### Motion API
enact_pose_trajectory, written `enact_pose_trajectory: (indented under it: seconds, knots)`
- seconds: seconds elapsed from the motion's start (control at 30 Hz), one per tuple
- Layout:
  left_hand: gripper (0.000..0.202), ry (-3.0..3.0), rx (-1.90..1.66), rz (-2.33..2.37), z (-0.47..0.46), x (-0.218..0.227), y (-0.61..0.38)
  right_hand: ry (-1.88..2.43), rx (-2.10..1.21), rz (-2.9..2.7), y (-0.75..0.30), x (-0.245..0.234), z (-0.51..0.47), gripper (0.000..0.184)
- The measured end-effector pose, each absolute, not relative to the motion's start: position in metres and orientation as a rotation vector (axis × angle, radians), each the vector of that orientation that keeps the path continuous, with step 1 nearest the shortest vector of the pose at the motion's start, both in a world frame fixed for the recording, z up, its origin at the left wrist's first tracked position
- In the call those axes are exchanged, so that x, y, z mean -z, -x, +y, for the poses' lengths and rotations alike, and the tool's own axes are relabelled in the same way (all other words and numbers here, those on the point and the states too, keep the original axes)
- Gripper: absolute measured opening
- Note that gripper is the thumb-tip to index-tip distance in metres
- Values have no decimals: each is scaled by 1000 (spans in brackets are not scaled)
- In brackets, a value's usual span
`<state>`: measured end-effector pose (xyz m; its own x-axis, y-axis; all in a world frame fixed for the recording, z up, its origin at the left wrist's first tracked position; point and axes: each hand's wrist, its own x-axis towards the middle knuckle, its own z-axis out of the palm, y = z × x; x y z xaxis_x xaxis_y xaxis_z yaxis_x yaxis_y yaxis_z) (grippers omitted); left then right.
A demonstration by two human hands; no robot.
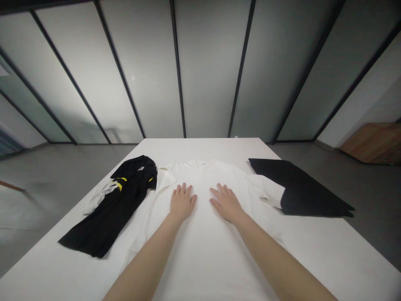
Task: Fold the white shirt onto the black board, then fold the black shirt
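Left hand (183, 202) and right hand (226, 203) flat on white shirt (203, 259), fingers spread, holding nothing, on the table (328, 251), black shirt (115, 209) at left, black cloth (297, 188) at right

Tall panes of frosted glass (150, 71) all along the far side, with thin black metal bars (177, 67) between them. Soft white light on the glass, brightest toward the left. A plain white wall (369, 104) off to the right, and beside it, low down, a brown wooden piece (374, 143), maybe a board or a box, too cut off to tell. Smooth grey floor (59, 175) on both sides of a big white table (194, 148). Near the left edge, a thin brown strip (11, 186) on the floor.
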<state>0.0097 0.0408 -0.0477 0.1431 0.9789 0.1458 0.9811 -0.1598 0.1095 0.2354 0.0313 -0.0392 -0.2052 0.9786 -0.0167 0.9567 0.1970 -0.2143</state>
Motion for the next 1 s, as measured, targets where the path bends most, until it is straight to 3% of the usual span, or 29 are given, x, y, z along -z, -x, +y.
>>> enact_pose_trajectory:
  seconds: [0.37,0.77,1.0]
  knots:
    - [61,2299,222,-2093,5,50,-1,2049,-263,-2275,-242,41,7,62]
    - [60,2087,272,-2221,65,42,52,2304,-104,-2088,-288,48,35,62]
    - [51,1741,589,-2348,74,29,77,2349,-105,-2024,-294,46,40,61]
